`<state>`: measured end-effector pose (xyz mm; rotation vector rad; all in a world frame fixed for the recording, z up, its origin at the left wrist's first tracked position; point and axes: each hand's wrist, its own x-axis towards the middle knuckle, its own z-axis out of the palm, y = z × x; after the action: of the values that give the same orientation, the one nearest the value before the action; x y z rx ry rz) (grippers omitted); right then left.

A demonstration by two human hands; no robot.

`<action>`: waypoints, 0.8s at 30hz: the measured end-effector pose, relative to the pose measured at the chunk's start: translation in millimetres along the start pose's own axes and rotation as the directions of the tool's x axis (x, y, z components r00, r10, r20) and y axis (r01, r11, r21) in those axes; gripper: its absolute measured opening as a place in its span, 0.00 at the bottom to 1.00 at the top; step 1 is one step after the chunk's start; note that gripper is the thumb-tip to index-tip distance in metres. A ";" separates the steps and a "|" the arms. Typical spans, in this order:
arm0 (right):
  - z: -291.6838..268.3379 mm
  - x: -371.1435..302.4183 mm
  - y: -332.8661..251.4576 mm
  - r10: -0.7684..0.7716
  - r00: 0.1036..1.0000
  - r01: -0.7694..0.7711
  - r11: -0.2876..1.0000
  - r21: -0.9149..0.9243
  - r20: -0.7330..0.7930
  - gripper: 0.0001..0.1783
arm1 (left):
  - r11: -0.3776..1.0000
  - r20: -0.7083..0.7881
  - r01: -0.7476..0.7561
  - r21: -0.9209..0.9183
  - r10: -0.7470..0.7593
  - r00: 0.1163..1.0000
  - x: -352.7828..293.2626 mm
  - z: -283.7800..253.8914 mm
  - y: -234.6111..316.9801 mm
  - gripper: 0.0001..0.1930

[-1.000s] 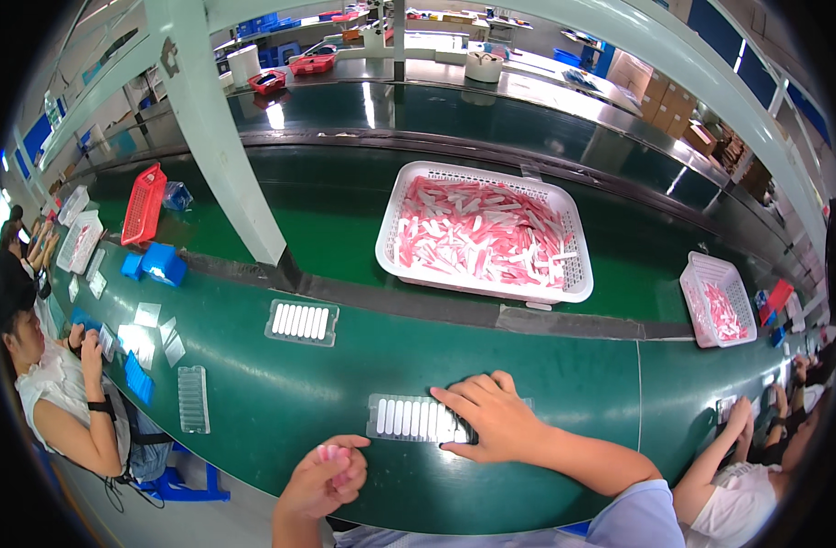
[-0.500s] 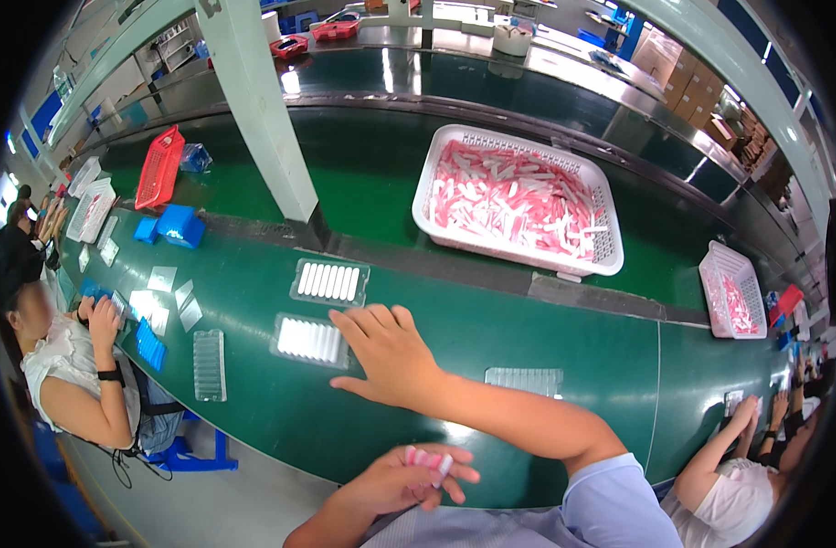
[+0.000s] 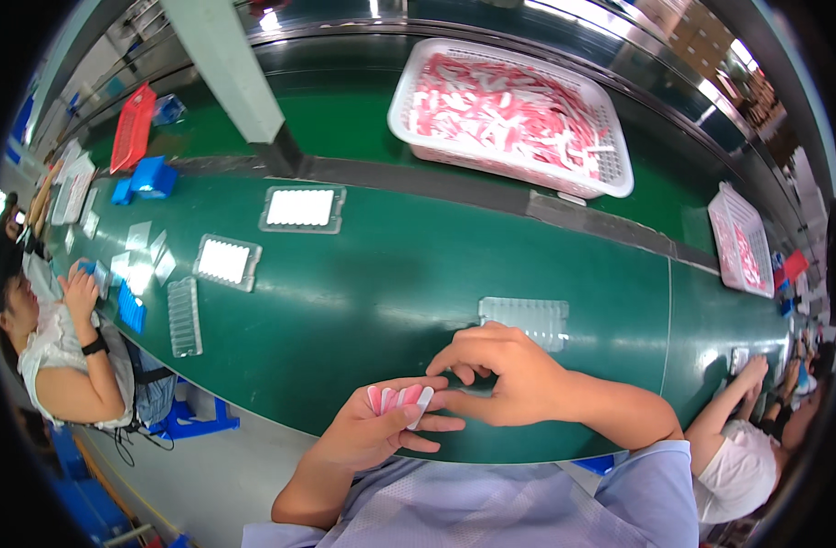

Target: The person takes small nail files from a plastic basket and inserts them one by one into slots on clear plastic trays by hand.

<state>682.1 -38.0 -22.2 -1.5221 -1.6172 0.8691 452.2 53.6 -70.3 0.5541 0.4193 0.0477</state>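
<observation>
My left hand [image 3: 368, 429] is closed around a small fan of pink and white flat strips [image 3: 400, 402] with rounded ends. Close beside it, my right hand [image 3: 496, 374] has thumb and forefinger apart and appears to hold nothing; its fingertips are at the left hand's fingers. Just beyond the right hand lies a clear ribbed plastic tray [image 3: 528, 320], with no strips visible in it. Farther off to the left are two clear trays filled with white pieces, one far tray [image 3: 301, 210] and one nearer tray [image 3: 226, 262].
A white basket [image 3: 404, 119] heaped with pink and white strips stands beyond the ledge. Another white basket [image 3: 724, 215] is at right. A clear tray [image 3: 184, 317], blue boxes [image 3: 151, 178] and a red basket [image 3: 132, 128] are at left. Co-workers sit on both sides.
My right hand has left the nearer filled tray and come back to my left hand. That tray now lies farther left. The view has tilted downward.
</observation>
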 end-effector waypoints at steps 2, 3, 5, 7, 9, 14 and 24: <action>-2.3 -18.7 3.4 -0.027 0.999 0.027 1.000 0.005 -0.029 0.15 | 0.997 0.016 0.054 0.051 -0.055 0.998 10.1 10.2 0.8 0.23; -3.1 -26.8 4.9 -0.012 0.999 0.013 1.000 0.003 -0.047 0.15 | 0.991 0.015 0.086 0.098 -0.088 0.996 14.6 15.9 1.7 0.23; -4.1 -38.7 7.5 -0.065 0.990 0.058 0.997 -0.054 -0.123 0.13 | 0.984 -0.020 0.109 0.139 -0.108 0.994 22.1 28.3 3.0 0.21; -4.0 -46.9 6.8 -0.039 0.988 0.031 0.998 -0.062 -0.148 0.12 | 0.976 -0.061 0.126 0.176 -0.117 0.991 28.3 34.8 1.2 0.20; -6.3 -48.6 2.3 -0.021 0.986 0.010 0.998 -0.065 -0.163 0.11 | 0.947 -0.119 0.104 0.305 -0.070 0.990 31.8 37.5 -1.0 0.18; -10.1 -45.4 5.6 0.157 0.987 -0.144 0.953 0.266 -0.029 0.08 | 0.905 -0.095 0.181 0.384 -0.156 0.983 32.4 39.9 3.0 0.18; -39.9 -37.2 41.6 0.372 0.853 -0.064 0.770 0.634 -0.366 0.04 | 0.960 -0.220 0.112 0.257 -0.054 0.974 18.5 17.5 0.0 0.20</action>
<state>738.2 -72.7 -40.7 -1.3245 -0.6959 0.9313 476.1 47.7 -63.7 0.8017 0.6626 -0.0326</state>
